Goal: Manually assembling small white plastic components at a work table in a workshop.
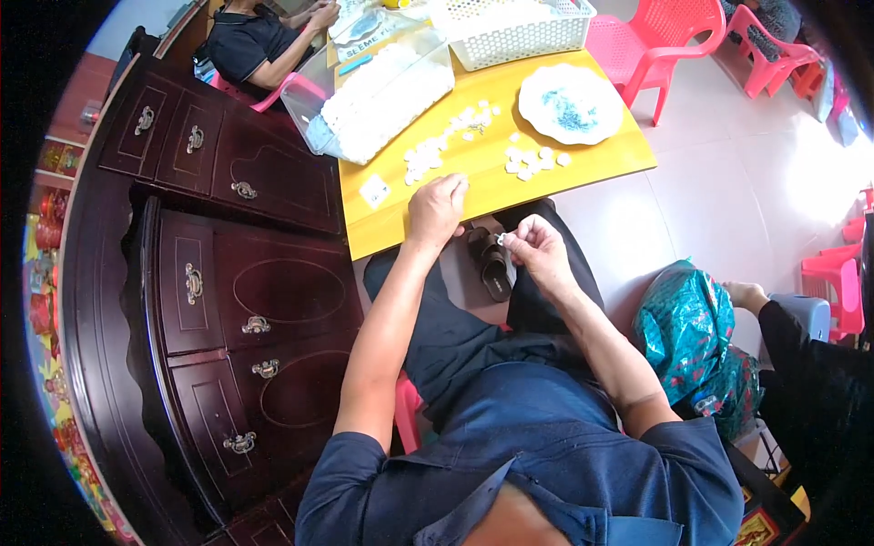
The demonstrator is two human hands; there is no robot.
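My left hand (437, 209) is at the front edge of the yellow table (592, 173), its fingers curled together; whatever they hold, if anything, is hidden. Lower and to the right, over my lap, my right hand (543, 255) pinches a small white piece (501, 239) between thumb and fingertips. Beyond my left hand lies a loose spread of small white pieces (423, 159), and a second cluster of white pieces (537, 162) sits to its right. A small white square packet (374, 191) rests left of my left hand.
A clear bin (319, 136) heaped with white pieces, a white perforated basket (523, 45) and a scalloped white plate (601, 114) with blue bits stand on the table. Dark wooden cabinets (291, 273) flank my left. A green plastic bag (683, 328) sits right. Another person (250, 45) works far left.
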